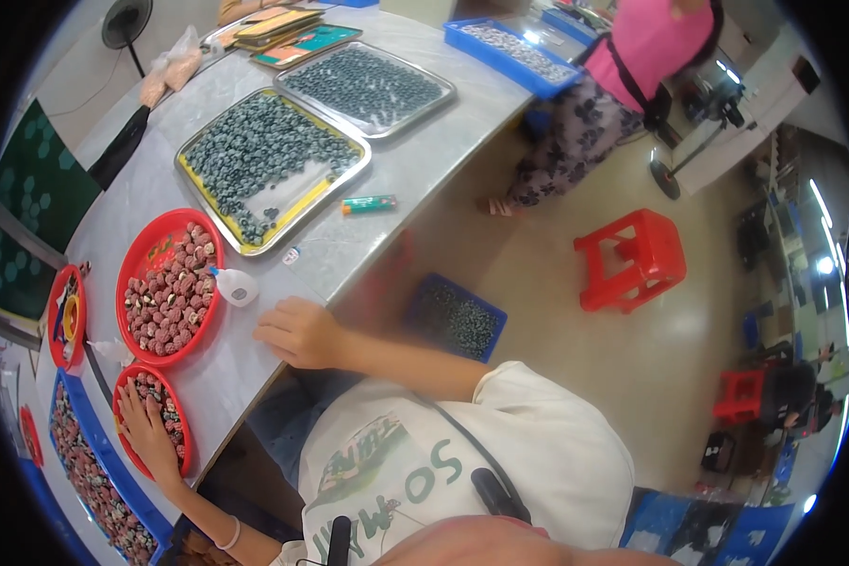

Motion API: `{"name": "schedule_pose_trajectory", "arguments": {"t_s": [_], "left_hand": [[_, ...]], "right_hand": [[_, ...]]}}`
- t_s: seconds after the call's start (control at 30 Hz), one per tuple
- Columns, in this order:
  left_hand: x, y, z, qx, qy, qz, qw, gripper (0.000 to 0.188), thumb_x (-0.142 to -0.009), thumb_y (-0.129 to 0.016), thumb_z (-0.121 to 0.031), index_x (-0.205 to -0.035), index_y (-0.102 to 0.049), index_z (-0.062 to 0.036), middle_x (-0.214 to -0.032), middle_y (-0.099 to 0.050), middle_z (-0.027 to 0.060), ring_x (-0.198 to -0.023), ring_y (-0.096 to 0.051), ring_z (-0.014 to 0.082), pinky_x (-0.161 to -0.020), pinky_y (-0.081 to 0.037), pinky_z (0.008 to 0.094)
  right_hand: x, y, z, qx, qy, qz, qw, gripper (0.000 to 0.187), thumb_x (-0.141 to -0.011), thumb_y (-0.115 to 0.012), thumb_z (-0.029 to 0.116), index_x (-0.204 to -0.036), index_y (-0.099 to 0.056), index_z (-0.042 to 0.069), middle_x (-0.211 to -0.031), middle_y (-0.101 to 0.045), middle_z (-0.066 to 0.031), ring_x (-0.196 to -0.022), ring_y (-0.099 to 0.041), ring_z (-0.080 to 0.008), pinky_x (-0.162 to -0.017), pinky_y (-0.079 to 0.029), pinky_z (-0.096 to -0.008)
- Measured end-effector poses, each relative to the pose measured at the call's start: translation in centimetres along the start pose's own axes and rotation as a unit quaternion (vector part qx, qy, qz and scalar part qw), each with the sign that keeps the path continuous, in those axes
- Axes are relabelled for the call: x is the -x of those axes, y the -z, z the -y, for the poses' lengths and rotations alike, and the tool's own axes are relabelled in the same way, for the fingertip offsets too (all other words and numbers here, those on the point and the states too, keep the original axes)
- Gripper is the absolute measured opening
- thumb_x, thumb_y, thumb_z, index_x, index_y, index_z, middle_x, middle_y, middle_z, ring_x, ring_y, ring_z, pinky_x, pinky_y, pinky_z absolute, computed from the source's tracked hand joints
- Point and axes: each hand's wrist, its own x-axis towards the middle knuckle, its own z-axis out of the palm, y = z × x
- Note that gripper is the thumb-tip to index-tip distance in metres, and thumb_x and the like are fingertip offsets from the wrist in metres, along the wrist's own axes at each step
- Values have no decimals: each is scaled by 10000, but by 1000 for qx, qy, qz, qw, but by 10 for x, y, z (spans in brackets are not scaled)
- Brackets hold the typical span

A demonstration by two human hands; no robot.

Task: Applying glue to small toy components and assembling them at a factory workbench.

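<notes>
My left hand (149, 436) lies with fingers stretched over a small red bowl (188, 443) of wrinkled, walnut-like reddish and dark pieces (172, 415), touching them. At the table's near edge my right hand (299, 333) rests palm down with its fingers curled; whatever may be under them is hidden. Just beyond the small bowl stands a larger red round tray (124, 259) of reddish walnut-like pieces (173, 307). A white squeeze bottle (237, 287) lies between that tray and my right hand.
Two metal trays (357, 156) of dark green pieces cover the table's far part, near a green tube (369, 205). A blue crate (113, 472) of mixed pieces is at lower left. On the floor are a red stool (632, 259) and a blue crate (495, 341). Someone in pink (656, 52) stands beyond.
</notes>
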Motion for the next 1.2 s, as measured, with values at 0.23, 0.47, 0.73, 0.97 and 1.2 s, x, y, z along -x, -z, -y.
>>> {"name": "schedule_pose_trajectory", "arguments": {"t_s": [0.23, 0.47, 0.73, 0.97, 1.2], "left_hand": [[1, 9, -9, 8, 11, 10, 1000, 474, -932, -290, -389, -1350, -319, -169, -1407, -275, 83, -1309, -219, 243, -1067, -64, 422], [0, 4, -12, -84, 58, -11, 995, 491, -924, -277, -434, -1355, -310, -203, -1424, -242, 61, -1319, -182, 268, -1065, -59, 442], [-4, 11, -17, 7, 28, 1, 1000, 486, -925, -332, -386, -1334, -345, -123, -1397, -282, 113, -1306, -203, 302, -1060, -150, 383], [-4, 5, -10, 16, 19, -9, 1000, 476, -924, -348, -363, -1333, -347, -118, -1396, -291, 99, -1303, -211, 299, -1060, -150, 387], [-2, 13, -15, 44, 7, -8, 999, 466, -928, -344, -343, -1329, -347, -105, -1382, -317, 99, -1301, -219, 295, -1060, -150, 383]], "right_hand": [[1, -8, 0, 43, 11, -6, 999, 190, -633, -592, 96, -819, -568, 71, -783, -533, -24, -624, -488, -178, -547, -394, -288], [-2, -9, -4, 52, 21, 16, 998, 193, -629, -599, 104, -817, -580, 61, -790, -547, -25, -596, -491, -158, -520, -387, -270], [-2, -8, -5, 53, 17, 16, 998, 188, -633, -592, 102, -816, -591, 59, -787, -556, -23, -585, -495, -150, -515, -388, -262], [-1, -8, -5, 63, 12, 14, 998, 188, -631, -590, 99, -815, -590, 59, -786, -557, -23, -588, -495, -150, -512, -383, -263], [-3, -10, -4, 56, 20, 16, 998, 186, -634, -588, 99, -815, -587, 60, -784, -552, -24, -591, -493, -154, -512, -382, -264]]}}
